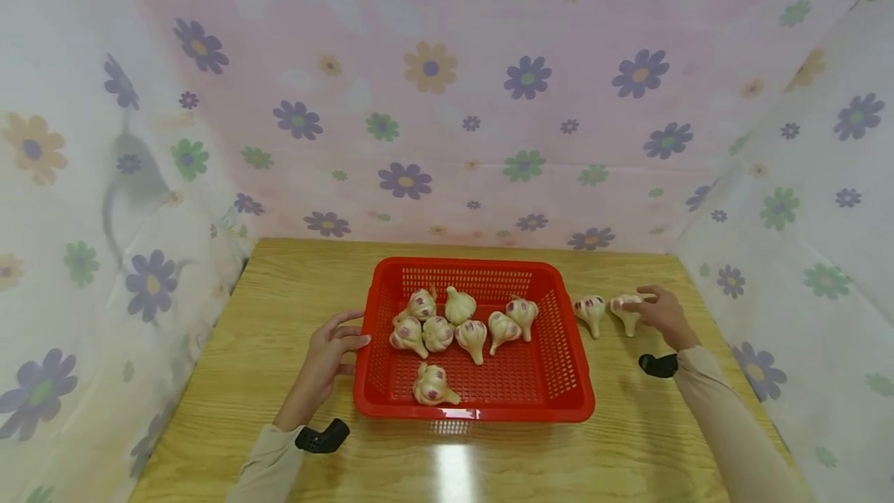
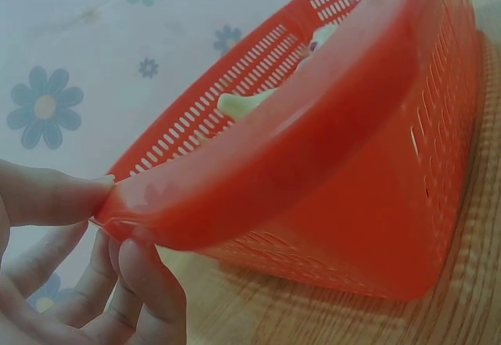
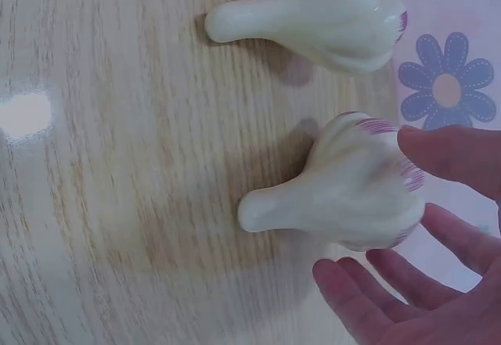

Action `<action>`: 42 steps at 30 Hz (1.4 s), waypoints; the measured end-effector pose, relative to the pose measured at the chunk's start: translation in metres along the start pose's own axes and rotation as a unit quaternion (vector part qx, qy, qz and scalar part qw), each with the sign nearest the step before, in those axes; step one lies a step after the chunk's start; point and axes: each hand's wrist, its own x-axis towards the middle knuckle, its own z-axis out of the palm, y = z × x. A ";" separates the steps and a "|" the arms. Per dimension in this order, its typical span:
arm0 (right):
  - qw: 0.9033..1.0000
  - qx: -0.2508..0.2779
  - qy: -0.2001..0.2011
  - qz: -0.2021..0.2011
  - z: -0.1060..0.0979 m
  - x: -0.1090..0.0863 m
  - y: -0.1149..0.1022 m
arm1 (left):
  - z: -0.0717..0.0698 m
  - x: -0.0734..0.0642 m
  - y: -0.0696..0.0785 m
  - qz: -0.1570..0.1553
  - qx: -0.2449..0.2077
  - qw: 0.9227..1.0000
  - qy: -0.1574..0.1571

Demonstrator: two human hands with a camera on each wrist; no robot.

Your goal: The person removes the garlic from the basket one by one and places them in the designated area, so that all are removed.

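On the left, my left hand (image 1: 328, 363) holds the rim of a red plastic basket (image 1: 475, 414). In the left wrist view the thumb (image 2: 55, 195) lies on top of the rim and the fingers curl beneath it. Several garlic bulbs (image 1: 471, 338) lie inside the basket. My right hand (image 1: 663, 317) is at a garlic bulb (image 3: 344, 185) on the table, right of the basket. The thumb tip meets the bulb's purple-streaked round end, while the other fingers spread loosely beside it. A second garlic bulb (image 3: 321, 20) lies alongside, its stem pointing the same way.
The wooden table (image 1: 293, 278) carries the basket near its middle. Flower-printed cloth (image 1: 461, 123) hangs at the back and on both sides. Black devices (image 1: 323, 437) are worn at both wrists.
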 end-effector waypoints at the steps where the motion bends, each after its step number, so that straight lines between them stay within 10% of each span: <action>1: 1.000 -0.004 0.001 -0.001 -0.002 -0.002 -0.001 | 0.001 0.001 0.000 0.000 -0.001 1.000 -0.002; 17: 0.997 -0.044 -0.004 -0.071 -0.006 -0.029 -0.057 | -0.001 0.002 0.000 -0.009 0.000 1.000 0.002; 42: 0.986 0.078 -0.115 -0.093 0.047 -0.058 -0.136 | 0.002 -0.001 0.000 -0.001 -0.007 1.000 0.006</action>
